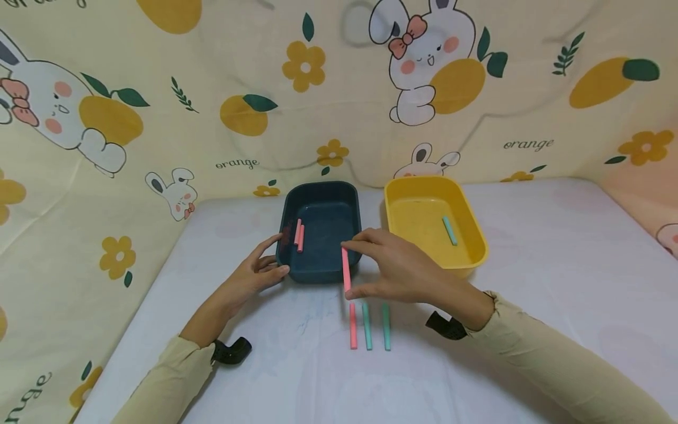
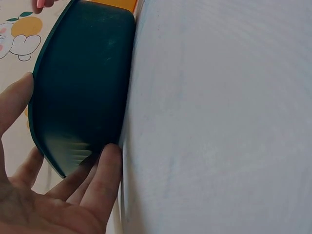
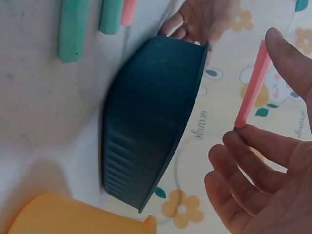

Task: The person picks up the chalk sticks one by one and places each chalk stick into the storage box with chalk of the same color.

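Note:
My right hand (image 1: 405,268) pinches a pink chalk stick (image 1: 346,271) by its two ends, between thumb and fingertips. It is held above the front right edge of the dark blue tray (image 1: 323,274); the right wrist view also shows the held pink stick (image 3: 252,87). Two pink chalk sticks (image 1: 300,238) lie inside that tray, near its left wall. My left hand (image 1: 258,272) holds the tray's front left corner, thumb and fingers set around it. On the table in front lie another pink chalk stick (image 1: 353,327) and two green ones (image 1: 367,327), side by side.
To the right of the dark blue tray stands a yellow tray (image 1: 471,253) with one green chalk stick (image 1: 449,230) inside. A cloth printed with rabbits and oranges (image 1: 328,88) hangs behind the white table (image 1: 529,294) and along its left side.

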A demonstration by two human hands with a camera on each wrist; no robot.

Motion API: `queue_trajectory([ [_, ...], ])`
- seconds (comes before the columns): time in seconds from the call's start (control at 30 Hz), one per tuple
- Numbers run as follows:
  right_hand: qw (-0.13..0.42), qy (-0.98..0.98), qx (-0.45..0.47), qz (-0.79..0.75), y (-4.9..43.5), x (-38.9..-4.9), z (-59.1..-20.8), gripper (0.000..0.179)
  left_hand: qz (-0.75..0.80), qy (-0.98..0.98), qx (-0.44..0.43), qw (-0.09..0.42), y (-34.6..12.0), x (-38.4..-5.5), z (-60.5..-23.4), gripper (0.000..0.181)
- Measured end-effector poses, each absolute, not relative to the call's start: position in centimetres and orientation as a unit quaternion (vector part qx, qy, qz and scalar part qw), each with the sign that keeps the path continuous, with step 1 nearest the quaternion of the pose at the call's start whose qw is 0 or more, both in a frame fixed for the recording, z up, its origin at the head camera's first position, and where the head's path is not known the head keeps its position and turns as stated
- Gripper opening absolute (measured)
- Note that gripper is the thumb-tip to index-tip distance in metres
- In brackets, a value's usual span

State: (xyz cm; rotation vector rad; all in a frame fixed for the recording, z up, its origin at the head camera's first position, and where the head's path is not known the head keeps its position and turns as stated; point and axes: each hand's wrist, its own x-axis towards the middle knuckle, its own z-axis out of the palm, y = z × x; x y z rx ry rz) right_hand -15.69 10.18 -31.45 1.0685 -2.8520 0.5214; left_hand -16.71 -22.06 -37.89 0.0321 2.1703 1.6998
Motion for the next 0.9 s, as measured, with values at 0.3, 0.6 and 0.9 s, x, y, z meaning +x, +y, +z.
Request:
queue_trajectory([
  [0.3, 0.014, -0.923, 0.34, 0.181, 8.8, -16.5, -31.0, 0.087, 0.607, 0.772, 0.001, 0.191, -22.0, -16.7, -37.9, 0.079],
  [0.6, -0.026, -0.92, 0.34, 0.195, 7.3, -17.9, -30.9, 0.084, 0.603, 0.774, -0.016, 0.194, -21.7, -16.9, -38.0, 0.078],
  [0.9, -0.041, -0.917, 0.341, 0.204, 6.1, -19.4, -31.9, 0.083, 0.603, 0.774, -0.017, 0.192, -21.7, -16.7, -37.9, 0.077],
])
